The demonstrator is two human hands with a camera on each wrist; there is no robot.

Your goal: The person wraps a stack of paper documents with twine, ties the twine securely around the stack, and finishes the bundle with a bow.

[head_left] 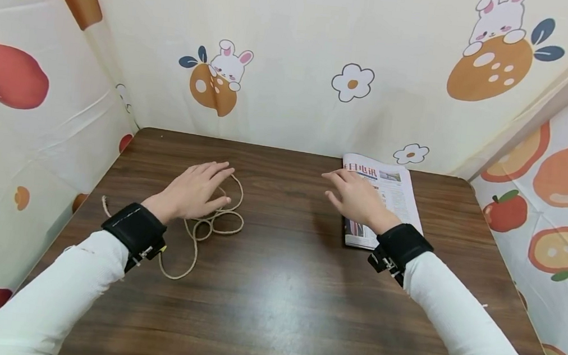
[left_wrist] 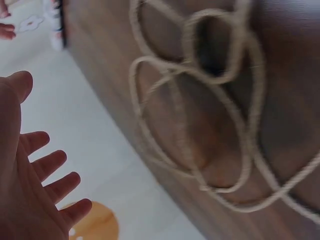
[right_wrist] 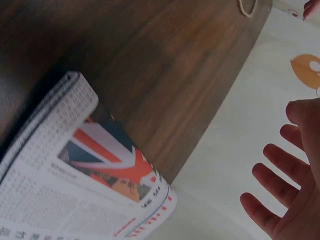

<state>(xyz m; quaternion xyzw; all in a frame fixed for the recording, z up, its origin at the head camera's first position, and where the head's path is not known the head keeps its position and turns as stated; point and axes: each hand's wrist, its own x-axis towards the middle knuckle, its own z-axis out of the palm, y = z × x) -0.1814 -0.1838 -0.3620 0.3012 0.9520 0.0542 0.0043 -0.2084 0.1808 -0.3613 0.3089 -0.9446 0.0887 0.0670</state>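
Note:
My left hand (head_left: 195, 189) hovers over a loosely coiled beige rope (head_left: 234, 214) on the left of the table, fingers extended and holding nothing. In the left wrist view the rope (left_wrist: 220, 90) lies in several overlapping loops, apart from the hand (left_wrist: 30, 175). Above the left edge of a folded newspaper (head_left: 399, 196) is my right hand (head_left: 358, 198), its fingers loosely extended with nothing in them. The right wrist view shows the newspaper (right_wrist: 65, 200) with a colour photo and red print, and the hand (right_wrist: 290, 185) clear of it.
Both things lie on a dark brown wooden table (head_left: 272, 312). A pale curtain (head_left: 297, 21) printed with rabbits and flowers hangs behind the far edge. Fruit-printed cloths hang at the left (head_left: 22, 160) and right (head_left: 566, 202).

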